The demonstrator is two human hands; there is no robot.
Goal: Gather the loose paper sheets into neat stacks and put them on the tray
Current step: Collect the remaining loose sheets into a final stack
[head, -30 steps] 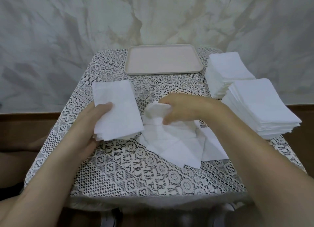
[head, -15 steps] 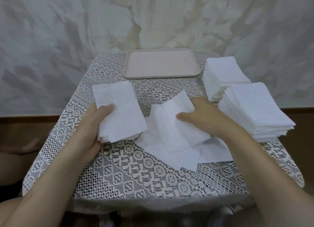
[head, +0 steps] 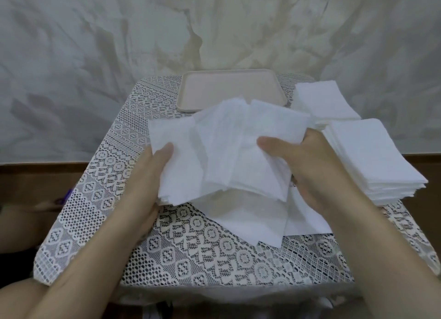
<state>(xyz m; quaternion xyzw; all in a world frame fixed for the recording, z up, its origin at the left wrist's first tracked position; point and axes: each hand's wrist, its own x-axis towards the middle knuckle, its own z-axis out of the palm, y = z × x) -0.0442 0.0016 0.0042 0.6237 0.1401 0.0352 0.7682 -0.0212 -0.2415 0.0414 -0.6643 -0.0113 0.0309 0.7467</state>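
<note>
A small stack of white paper sheets (head: pixel 177 168) is gripped by the left hand (head: pixel 145 182), with the thumb laid on top and the fingers curled beneath. A few fanned sheets (head: pixel 248 149) are pinched by the right hand (head: pixel 310 171), and their left edges are overlapped onto the left hand's stack. Both bundles are held just above the middle of the worktop (head: pixel 78 213). More loose sheets (head: pixel 257 221) are spread flat beneath and between the hands. The tray (head: pixel 229 87) is set at the far edge, its near rim partly hidden by the raised paper. A far stack (head: pixel 327 101) and a near stack (head: pixel 374 156) are placed along the right edge, the near one just beside the right hand. Bare lace cloth (head: pixel 210 259) is seen left of the left hand and along the near edge.
</note>
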